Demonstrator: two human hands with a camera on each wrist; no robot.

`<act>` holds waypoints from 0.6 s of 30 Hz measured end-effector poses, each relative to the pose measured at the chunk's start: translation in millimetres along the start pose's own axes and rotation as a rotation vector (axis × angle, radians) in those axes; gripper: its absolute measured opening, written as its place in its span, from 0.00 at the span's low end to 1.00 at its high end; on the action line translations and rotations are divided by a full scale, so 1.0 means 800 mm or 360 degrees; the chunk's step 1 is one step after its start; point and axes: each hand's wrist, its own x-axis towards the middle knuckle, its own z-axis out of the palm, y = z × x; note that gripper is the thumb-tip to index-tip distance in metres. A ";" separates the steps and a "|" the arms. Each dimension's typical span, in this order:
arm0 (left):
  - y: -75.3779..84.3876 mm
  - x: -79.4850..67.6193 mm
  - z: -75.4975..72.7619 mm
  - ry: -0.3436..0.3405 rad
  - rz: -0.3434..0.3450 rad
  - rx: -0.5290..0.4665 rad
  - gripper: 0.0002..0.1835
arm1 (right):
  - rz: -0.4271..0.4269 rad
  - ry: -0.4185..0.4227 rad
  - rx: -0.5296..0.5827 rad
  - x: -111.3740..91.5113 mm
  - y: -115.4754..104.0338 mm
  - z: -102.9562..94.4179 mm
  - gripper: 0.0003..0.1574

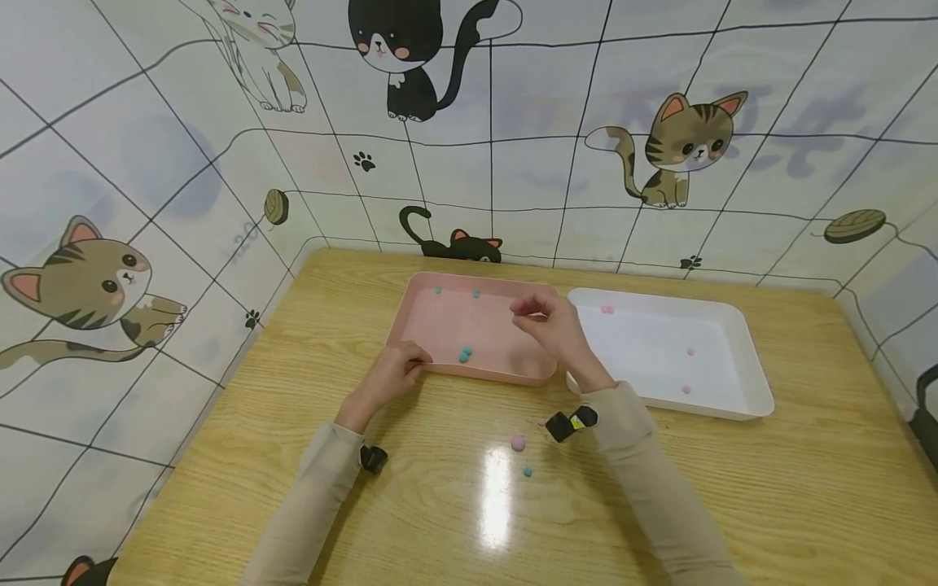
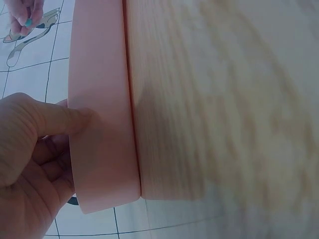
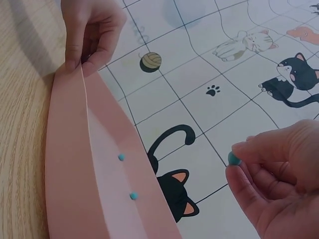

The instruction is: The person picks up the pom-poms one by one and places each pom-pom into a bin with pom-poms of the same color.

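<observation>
My left hand point(image 1: 397, 372) grips the near left wall of a pink tray point(image 1: 498, 376), thumb on the outside and fingers curled over the rim. Between thumb and fingertip my right hand point(image 3: 279, 174) pinches a small teal ball point(image 3: 234, 158), held above the tray's right part. Inside the pink tray lie several teal pieces: two little ones point(image 3: 121, 157) toward the back and a pair of balls point(image 1: 465, 355) close together near the front wall. In the left wrist view, the thumb point(image 2: 60, 117) presses flat on the pink wall.
To the right stands a white tray point(image 1: 652, 399) with several pink pieces point(image 1: 607, 309) in it. On the wooden table point(image 1: 425, 488) in front lie a pink ball point(image 1: 518, 443) and a small teal piece point(image 1: 528, 471). A cat-print cloth point(image 1: 542, 179) rises behind the table.
</observation>
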 end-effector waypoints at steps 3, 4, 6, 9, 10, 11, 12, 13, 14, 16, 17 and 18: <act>0.000 0.000 0.000 -0.0002 0.0006 0.0005 0.07 | 0.0025 0.0029 0.0008 0.004 0.004 0.002 0.07; -0.001 -0.001 0.000 -0.0002 0.0008 0.0004 0.07 | 0.0031 0.0036 0.0011 0.006 0.005 0.003 0.08; -0.001 -0.001 0.000 -0.0004 0.0008 0.0003 0.07 | 0.0045 0.0050 0.0016 0.009 0.007 0.004 0.08; -0.001 -0.001 -0.001 -0.0006 0.0004 0.0000 0.07 | 0.0071 0.0069 0.0016 0.014 0.011 0.007 0.08; -0.001 -0.001 -0.001 -0.0005 0.0004 0.0001 0.07 | 0.0080 0.0075 0.0019 0.016 0.013 0.008 0.09; -0.001 -0.002 -0.001 -0.0005 0.0005 0.0003 0.07 | 0.0091 0.0079 0.0019 0.017 0.014 0.009 0.09; 0.000 -0.002 -0.002 -0.0006 0.0006 0.0003 0.07 | 0.0100 0.0081 0.0014 0.019 0.016 0.010 0.09; 0.000 -0.002 -0.002 -0.0005 0.0008 0.0003 0.07 | 0.0106 0.0086 0.0011 0.020 0.017 0.011 0.09; 0.001 -0.002 -0.002 -0.0004 0.0009 0.0001 0.07 | 0.0117 0.0090 0.0012 0.022 0.019 0.012 0.09; 0.001 -0.002 -0.003 -0.0005 0.0013 -0.0003 0.07 | 0.0137 0.0096 0.0009 0.024 0.022 0.013 0.09; 0.001 -0.002 -0.003 -0.0005 0.0018 0.0001 0.07 | 0.0151 0.0098 0.0005 0.025 0.024 0.013 0.09; 0.001 -0.002 -0.003 -0.0006 0.0016 0.0000 0.07 | 0.0165 0.0101 0.0007 0.026 0.025 0.014 0.10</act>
